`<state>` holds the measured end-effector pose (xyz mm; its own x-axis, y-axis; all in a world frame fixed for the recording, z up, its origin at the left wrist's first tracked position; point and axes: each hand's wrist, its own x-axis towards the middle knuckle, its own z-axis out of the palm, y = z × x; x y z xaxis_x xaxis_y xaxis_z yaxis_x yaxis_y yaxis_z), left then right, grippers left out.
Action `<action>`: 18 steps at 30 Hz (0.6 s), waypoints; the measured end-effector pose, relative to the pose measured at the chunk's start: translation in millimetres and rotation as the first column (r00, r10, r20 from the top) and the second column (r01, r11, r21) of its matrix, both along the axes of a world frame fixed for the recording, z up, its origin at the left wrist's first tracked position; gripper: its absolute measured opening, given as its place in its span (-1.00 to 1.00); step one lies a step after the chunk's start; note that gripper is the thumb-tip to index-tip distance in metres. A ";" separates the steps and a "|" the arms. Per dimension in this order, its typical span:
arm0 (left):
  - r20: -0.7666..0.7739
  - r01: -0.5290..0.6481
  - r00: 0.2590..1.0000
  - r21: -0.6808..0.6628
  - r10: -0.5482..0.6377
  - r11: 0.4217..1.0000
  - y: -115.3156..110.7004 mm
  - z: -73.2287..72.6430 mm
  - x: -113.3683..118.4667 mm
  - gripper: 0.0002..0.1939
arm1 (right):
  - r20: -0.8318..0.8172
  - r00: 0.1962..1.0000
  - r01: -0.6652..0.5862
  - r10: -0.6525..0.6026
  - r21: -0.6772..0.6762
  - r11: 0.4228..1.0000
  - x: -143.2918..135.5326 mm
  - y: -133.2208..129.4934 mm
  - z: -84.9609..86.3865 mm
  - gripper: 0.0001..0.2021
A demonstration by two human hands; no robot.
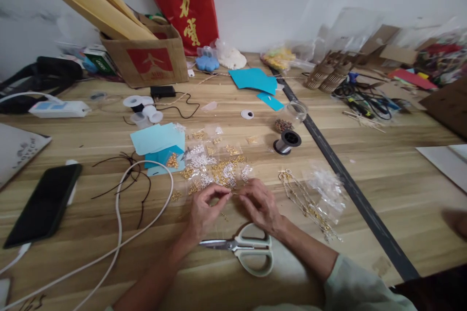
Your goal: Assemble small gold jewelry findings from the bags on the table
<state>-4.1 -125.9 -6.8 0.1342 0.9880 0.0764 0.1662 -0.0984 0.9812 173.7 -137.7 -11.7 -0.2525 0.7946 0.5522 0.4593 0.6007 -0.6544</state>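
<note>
Both of my hands meet over the middle of the table, fingertips pinched close together. My left hand (207, 205) pinches a tiny gold-coloured piece, too small to name. Just right of it, my right hand (260, 206) is closed at the other end of that piece. Beyond the fingers lie small bags and heaps of gold beads (221, 171) and silver-coloured beads (200, 156). Below the hands rest scissors (251, 249) with pale handles, blades pointing left. Beaded chains (304, 201) lie right of my right hand, beside clear plastic bags (326, 189).
A spool of wire (287, 142) and a jar of brown beads (282, 125) stand behind my right hand. Blue cards (158, 143), a white cable (118, 209) and a phone (44, 204) lie on the left. A cardboard box (146, 60) stands at the back.
</note>
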 end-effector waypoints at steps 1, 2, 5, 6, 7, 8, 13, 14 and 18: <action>0.000 0.002 1.000 -0.001 -0.002 1.000 0.3 0.0 0.0 -0.94 | 0.007 1.000 0.000 0.000 0.000 1.000 -0.1 0.0 0.4 -0.92; 0.001 0.003 1.000 -0.001 -0.003 1.000 0.6 0.0 0.0 -0.94 | 0.015 1.000 -0.001 0.001 -0.002 1.000 -0.1 0.0 0.9 -0.92; 0.004 0.007 1.000 -0.008 -0.007 1.000 1.4 0.3 -0.2 -0.94 | 0.042 0.999 -0.015 0.015 -0.001 1.000 -0.1 0.1 2.5 -0.92; 0.004 0.009 1.000 -0.014 -0.009 1.000 1.6 0.5 -0.3 -0.94 | 0.048 0.999 -0.019 0.019 0.002 1.000 0.0 0.2 3.0 -0.92; 0.004 0.011 1.000 -0.021 -0.011 1.000 1.8 0.9 -0.2 -0.94 | 0.053 0.998 -0.022 0.022 0.005 1.000 0.0 0.3 3.3 -0.92; 0.004 0.012 1.000 -0.027 -0.012 1.000 1.9 1.3 -0.1 -0.94 | 0.054 0.998 -0.023 0.022 0.008 1.000 0.1 0.4 3.5 -0.92; 0.017 0.014 1.000 -0.034 -0.013 0.999 2.0 3.7 0.7 -0.94 | 0.055 0.998 -0.029 0.029 0.005 1.000 0.2 0.9 3.4 -0.92; 0.016 0.014 1.000 -0.033 -0.013 0.999 2.1 3.9 0.8 -0.94 | 0.057 0.998 -0.030 0.030 -0.003 1.000 0.1 0.9 3.6 -0.92; 0.010 0.016 1.000 -0.020 -0.016 1.000 2.3 3.6 0.8 -0.94 | 0.064 0.998 -0.028 0.029 -0.019 0.999 -0.2 0.8 5.0 -0.91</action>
<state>-3.3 -123.6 -3.3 0.1492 0.9871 0.0579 0.1546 -0.0811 0.9846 173.5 -136.9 -6.7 -0.3097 0.7960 0.5201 0.4834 0.6028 -0.6348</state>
